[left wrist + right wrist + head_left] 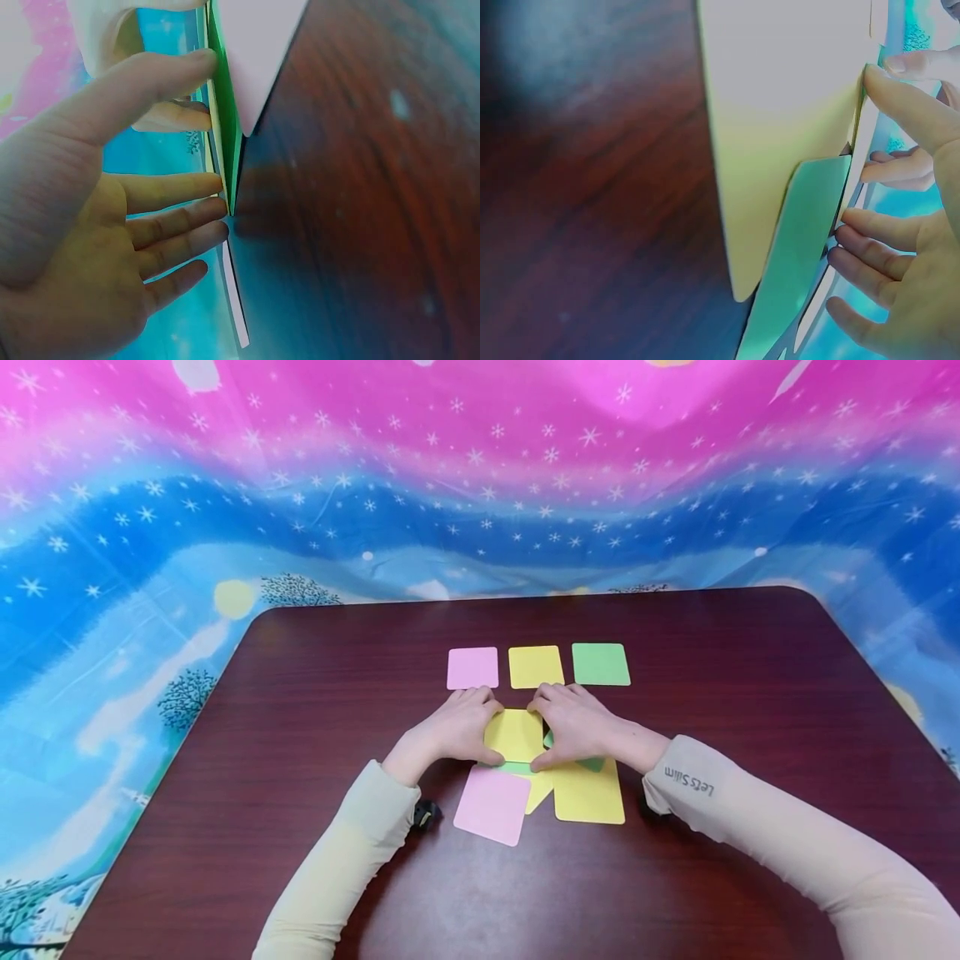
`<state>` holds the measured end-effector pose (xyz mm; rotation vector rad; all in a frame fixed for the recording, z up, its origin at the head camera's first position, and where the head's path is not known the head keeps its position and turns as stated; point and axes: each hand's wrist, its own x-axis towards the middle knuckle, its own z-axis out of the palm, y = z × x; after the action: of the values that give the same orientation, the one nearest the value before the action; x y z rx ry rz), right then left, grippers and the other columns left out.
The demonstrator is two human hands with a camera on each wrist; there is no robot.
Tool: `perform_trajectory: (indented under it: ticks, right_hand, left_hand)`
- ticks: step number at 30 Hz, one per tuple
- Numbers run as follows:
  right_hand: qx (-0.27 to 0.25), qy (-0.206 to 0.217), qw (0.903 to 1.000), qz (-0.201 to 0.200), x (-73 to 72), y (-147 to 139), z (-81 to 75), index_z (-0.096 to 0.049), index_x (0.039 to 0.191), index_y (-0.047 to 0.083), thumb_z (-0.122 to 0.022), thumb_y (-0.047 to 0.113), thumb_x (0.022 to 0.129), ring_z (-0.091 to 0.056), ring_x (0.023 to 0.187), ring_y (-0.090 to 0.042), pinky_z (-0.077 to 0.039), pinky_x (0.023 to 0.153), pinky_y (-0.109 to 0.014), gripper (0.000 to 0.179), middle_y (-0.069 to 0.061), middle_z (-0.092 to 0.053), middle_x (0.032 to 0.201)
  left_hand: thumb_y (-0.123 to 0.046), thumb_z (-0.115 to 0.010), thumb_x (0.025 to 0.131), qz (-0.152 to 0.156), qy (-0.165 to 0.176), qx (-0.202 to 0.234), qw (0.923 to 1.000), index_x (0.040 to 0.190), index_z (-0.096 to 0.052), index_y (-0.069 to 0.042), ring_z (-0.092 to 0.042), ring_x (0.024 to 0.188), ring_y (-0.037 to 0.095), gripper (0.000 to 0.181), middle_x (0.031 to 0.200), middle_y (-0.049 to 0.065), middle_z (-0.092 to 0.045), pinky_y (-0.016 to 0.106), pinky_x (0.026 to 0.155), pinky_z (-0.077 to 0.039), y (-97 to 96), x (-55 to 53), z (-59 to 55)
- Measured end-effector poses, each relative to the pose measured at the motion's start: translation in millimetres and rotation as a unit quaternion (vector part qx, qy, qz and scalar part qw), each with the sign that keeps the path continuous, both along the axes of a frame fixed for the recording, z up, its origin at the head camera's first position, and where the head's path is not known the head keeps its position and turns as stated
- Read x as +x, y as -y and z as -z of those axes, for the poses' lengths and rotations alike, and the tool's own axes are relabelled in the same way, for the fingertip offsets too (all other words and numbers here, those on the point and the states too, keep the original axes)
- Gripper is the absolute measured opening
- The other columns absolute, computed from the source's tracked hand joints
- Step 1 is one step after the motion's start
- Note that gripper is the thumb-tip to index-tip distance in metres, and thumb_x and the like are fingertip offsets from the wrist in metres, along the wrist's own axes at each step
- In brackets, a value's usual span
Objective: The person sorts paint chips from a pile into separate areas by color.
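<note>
In the head view, a square yellow card lies between the two hands, over a heap of other cards. My left hand grips its left side, thumb at the near corner and index finger at the far one. On the right side my right hand grips it the same way. The remaining fingers of both hands reach out fairly straight in the wrist views. A green card peeks out below the yellow one. A pink card and another yellow card overlap the heap's near side.
Beyond the hands, a pink card, a yellow card and a green card form a row. All lie on a dark red-brown table. A patterned blue and pink cloth hangs behind it.
</note>
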<state>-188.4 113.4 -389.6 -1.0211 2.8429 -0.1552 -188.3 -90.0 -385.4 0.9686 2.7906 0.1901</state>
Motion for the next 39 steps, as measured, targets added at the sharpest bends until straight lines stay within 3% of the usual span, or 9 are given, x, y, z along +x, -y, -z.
perform_trajectory:
  ticks: [11,22,39]
  right_hand:
    - [0.007,0.016,0.9998,-0.001,-4.9,2.6,-2.0,-0.056,0.118,0.007,-0.072,0.063,0.056,-0.047,0.101,-0.02,-0.035,0.091,-0.043,0.085,-0.004,-0.049,0.108]
    - [0.028,0.021,0.9993,-0.016,-14.4,7.5,-6.7,-0.056,0.107,0.007,-0.076,0.063,0.051,-0.046,0.092,-0.021,-0.038,0.077,-0.037,0.082,-0.003,-0.049,0.098]
    - [0.035,0.038,0.9987,-0.004,-13.6,7.6,-8.6,-0.052,0.108,0.005,-0.075,0.063,0.052,-0.046,0.089,-0.021,-0.038,0.077,-0.036,0.083,-0.004,-0.05,0.096]
  left_hand:
    - [-0.048,-0.071,0.066,0.007,-0.008,-0.009,0.9999,0.105,-0.063,-0.007,-0.045,0.09,0.017,0.057,0.095,0.001,-0.049,0.032,0.085,-0.033,-0.9,-0.5,-6.9]
    - [-0.049,-0.073,0.063,0.002,-0.018,-0.026,0.9995,0.109,-0.057,-0.005,-0.043,0.093,0.019,0.065,0.099,0.003,-0.046,0.032,0.085,-0.035,-5.5,-3.7,-1.0]
    - [-0.048,-0.074,0.062,0.013,-0.006,-0.017,0.9998,0.11,-0.055,-0.005,-0.041,0.094,0.018,0.067,0.099,0.003,-0.045,0.031,0.084,-0.035,-8.3,-5.1,-0.2]
